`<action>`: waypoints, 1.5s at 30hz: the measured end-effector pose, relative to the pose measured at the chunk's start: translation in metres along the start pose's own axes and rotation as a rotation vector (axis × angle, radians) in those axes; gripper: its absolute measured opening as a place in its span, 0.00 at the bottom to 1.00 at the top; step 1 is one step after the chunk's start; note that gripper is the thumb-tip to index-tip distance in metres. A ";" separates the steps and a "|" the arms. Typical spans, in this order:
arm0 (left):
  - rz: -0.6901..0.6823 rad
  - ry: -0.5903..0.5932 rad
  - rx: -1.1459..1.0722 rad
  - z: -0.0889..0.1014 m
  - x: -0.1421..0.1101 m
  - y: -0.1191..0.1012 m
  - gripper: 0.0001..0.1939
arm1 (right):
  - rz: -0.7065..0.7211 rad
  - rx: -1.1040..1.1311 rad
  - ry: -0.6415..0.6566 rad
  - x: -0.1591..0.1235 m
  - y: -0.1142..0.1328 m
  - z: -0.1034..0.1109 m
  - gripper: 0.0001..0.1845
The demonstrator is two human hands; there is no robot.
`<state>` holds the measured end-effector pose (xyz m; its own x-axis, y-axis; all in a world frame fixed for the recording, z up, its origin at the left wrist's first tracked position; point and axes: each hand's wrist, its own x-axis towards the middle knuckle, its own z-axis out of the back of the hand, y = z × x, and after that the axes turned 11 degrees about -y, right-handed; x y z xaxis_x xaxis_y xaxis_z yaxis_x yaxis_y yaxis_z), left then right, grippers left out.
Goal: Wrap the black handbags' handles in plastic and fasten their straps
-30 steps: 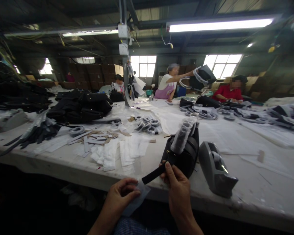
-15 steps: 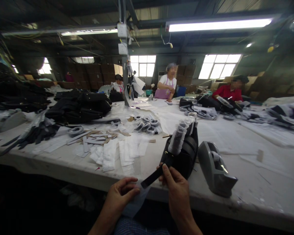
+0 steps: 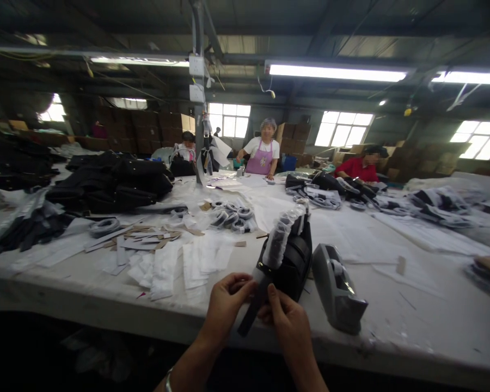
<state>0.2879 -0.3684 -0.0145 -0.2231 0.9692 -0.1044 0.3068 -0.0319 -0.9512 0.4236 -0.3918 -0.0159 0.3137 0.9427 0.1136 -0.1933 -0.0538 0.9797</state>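
Note:
A black bag (image 3: 297,251) stands near the table's front edge, its handle (image 3: 278,239) wrapped in clear bubbly plastic. From the bag a black strap (image 3: 251,314) slants down toward me, and a thin translucent sheet (image 3: 259,281) lies along its upper part. My left hand (image 3: 231,302) is closed at the strap's left side, pinching the edge of that sheet. On the other side, my right hand (image 3: 288,316) grips the strap between thumb and fingers. Some of the fingertips are hidden behind the strap. A grey tape dispenser (image 3: 338,288) stands just right of the bag.
White thin sheets (image 3: 196,264) and cardboard strips (image 3: 147,239) lie left of the bag. Beyond are wrapped rings (image 3: 233,215) and a heap of black bags (image 3: 110,182). A post (image 3: 198,125) rises from the table. Co-workers, one in a purple apron (image 3: 261,160), are across it.
My left hand has moved right and up to the strap, bringing the translucent sheet against it. The strap's free end now points more steeply down. The camera view has swung to the right.

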 end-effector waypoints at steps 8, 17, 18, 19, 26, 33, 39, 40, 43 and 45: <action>-0.040 -0.016 -0.064 -0.015 0.006 0.005 0.18 | 0.007 -0.126 -0.077 0.012 0.022 0.007 0.24; -0.075 -0.026 0.074 -0.003 -0.008 0.020 0.17 | 0.015 -0.135 -0.074 0.015 0.024 0.000 0.24; -0.079 -0.030 0.079 -0.003 -0.009 0.020 0.17 | 0.015 -0.136 -0.065 0.016 0.025 0.000 0.24; -0.091 -0.035 0.096 -0.004 -0.009 0.020 0.17 | 0.016 -0.138 -0.061 0.017 0.025 -0.001 0.24; -0.548 -0.095 0.380 -0.002 -0.013 0.019 0.10 | -0.009 -0.055 -0.097 0.024 0.016 -0.008 0.25; -0.924 -0.005 0.739 0.007 -0.018 0.016 0.17 | -0.120 0.240 0.051 0.021 0.011 -0.006 0.27; -0.982 0.092 0.705 0.010 -0.021 0.018 0.19 | 0.005 0.011 0.020 0.019 0.013 -0.003 0.26; -0.982 0.107 0.680 0.011 -0.024 0.023 0.19 | 0.010 0.002 0.005 0.019 0.012 -0.003 0.26; -1.067 0.180 0.592 0.020 -0.033 0.037 0.19 | -0.002 0.011 -0.025 0.023 0.009 -0.004 0.27; -1.101 0.191 0.516 0.028 -0.039 0.041 0.18 | -0.033 0.020 -0.014 0.023 0.007 -0.004 0.27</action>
<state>0.2832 -0.4141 -0.0577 0.0205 0.5587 0.8291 -0.3704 0.7745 -0.5128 0.4261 -0.3688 -0.0070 0.3328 0.9393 0.0838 -0.1643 -0.0298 0.9860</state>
